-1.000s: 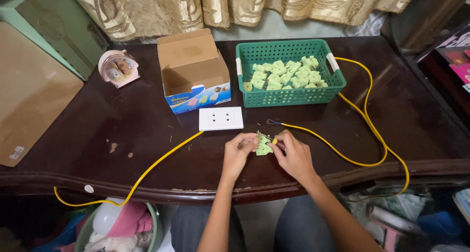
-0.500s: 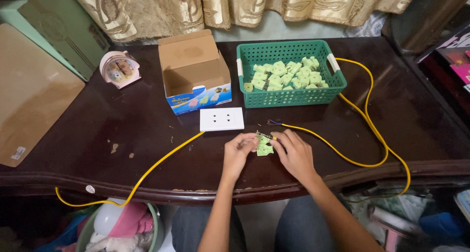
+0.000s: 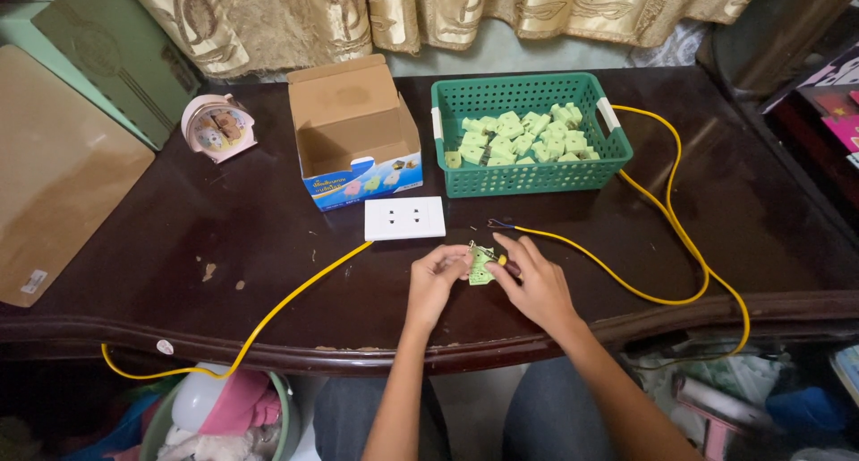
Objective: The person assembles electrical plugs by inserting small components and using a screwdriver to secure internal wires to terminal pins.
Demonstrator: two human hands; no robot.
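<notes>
Home setting, a room used for small piecework. Dark, worn wooden table with scuffed top, pushed up to gold patterned curtains. Small pink alarm clock on the table, household kind. Open cardboard box and green plastic basket of pale green parts beside it. Tub of laundry on the floor under the table edge. Cluttered floor at right, domestic odds and ends.

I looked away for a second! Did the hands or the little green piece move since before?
Hardly anything changed. Both hands, left hand and right hand, still hold the small green piece between them at the table edge. The green basket, cardboard box and white socket plate stayed put.
</notes>
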